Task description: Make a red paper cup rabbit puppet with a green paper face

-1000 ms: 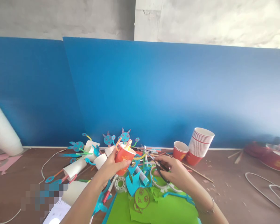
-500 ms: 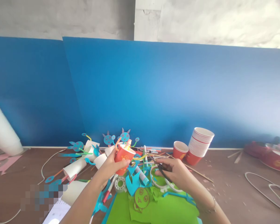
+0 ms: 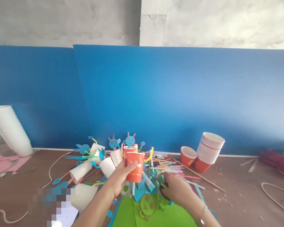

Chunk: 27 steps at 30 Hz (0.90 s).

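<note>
I have the red cup [image 3: 138, 174] in my left hand [image 3: 118, 177], thumb across its front and fingers wrapped behind its left side. It stands upright in the grasp, raised in front of the clutter, its long axis close to vertical. A pale stick [image 3: 133, 189] runs down from its base along much the same line. Bent straws reach up on both flanks: an orange one [image 3: 122, 150] on the left, a yellow one [image 3: 150, 156] on the right.

My right hand [image 3: 176, 188] grips the scissors [image 3: 162, 193] by their dark handles. From there the cup lies to the left and a little farther out, and the blades slant that way without touching it; I can't tell how far they are parted. The left hand is the nearer, being on the cup; the yellow straw is on the flank facing the right hand.

Below, between my forearms, a drawn green face [image 3: 147, 205] lies on green paper [image 3: 125, 214], beside neither hand's fingertips.
</note>
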Each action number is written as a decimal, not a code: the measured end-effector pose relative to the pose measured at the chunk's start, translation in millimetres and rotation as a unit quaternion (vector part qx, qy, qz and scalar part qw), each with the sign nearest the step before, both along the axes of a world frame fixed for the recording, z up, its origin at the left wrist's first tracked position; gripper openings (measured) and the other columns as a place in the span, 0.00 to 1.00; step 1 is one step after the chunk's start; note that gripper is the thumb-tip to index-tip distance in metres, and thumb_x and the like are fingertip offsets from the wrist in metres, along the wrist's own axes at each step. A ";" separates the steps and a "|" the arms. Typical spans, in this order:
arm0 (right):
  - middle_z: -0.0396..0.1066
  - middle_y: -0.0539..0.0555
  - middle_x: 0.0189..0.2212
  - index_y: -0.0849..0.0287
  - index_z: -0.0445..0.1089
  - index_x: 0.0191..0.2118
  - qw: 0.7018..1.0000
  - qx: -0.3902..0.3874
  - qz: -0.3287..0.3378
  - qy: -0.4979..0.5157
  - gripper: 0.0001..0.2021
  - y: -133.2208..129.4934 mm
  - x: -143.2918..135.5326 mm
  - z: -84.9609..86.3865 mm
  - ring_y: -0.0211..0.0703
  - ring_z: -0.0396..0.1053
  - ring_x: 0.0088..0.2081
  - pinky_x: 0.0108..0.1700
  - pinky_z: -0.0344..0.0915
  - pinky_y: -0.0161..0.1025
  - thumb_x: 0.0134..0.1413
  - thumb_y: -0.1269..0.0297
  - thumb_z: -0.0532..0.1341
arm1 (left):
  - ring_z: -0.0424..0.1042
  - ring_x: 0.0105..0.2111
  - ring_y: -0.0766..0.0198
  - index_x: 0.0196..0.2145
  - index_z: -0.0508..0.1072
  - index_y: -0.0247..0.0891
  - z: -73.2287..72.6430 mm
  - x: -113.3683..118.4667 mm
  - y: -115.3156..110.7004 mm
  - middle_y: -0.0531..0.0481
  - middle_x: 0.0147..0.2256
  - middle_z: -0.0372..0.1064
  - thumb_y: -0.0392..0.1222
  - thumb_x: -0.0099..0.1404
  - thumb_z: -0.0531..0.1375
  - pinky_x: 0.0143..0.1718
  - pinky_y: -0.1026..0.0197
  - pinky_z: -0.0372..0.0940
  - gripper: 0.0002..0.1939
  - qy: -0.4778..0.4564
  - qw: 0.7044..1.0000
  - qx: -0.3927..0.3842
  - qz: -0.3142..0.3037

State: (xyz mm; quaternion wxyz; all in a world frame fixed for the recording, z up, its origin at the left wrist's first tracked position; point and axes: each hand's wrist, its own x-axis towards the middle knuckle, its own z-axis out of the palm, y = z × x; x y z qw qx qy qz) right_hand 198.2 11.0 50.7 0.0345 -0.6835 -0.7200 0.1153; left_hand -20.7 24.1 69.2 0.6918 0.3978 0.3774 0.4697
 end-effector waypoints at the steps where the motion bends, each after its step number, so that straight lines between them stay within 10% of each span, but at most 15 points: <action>1: 0.76 0.63 0.32 0.64 0.71 0.40 1.000 -0.015 0.000 -0.024 0.15 -1.2 -5.9 -2.4 0.55 0.73 0.36 0.30 0.59 0.38 0.43 0.66 0.61 | 0.74 0.40 0.52 0.50 0.68 0.35 -2.3 1.9 -0.5 0.39 0.42 0.74 0.55 0.48 0.69 0.36 0.59 0.67 0.35 0.000 1.000 0.001 0.003; 18: 0.76 0.63 0.38 0.60 0.75 0.35 1.000 -0.004 0.016 -0.025 0.14 2.1 -14.5 -10.3 0.57 0.73 0.42 0.37 0.62 0.40 0.41 0.78 0.57 | 0.73 0.43 0.51 0.50 0.70 0.36 1.8 11.8 -4.8 0.42 0.42 0.75 0.50 0.46 0.70 0.43 0.55 0.66 0.34 -0.031 0.996 0.010 0.079; 27: 0.76 0.55 0.36 0.58 0.74 0.42 0.974 -0.015 0.087 0.210 0.13 -8.3 -30.0 6.9 0.44 0.71 0.37 0.37 0.62 0.34 0.58 0.64 0.54 | 0.71 0.39 0.54 0.53 0.68 0.37 2.8 15.8 -8.5 0.43 0.39 0.74 0.47 0.47 0.70 0.40 0.58 0.65 0.36 -0.073 0.995 0.037 0.051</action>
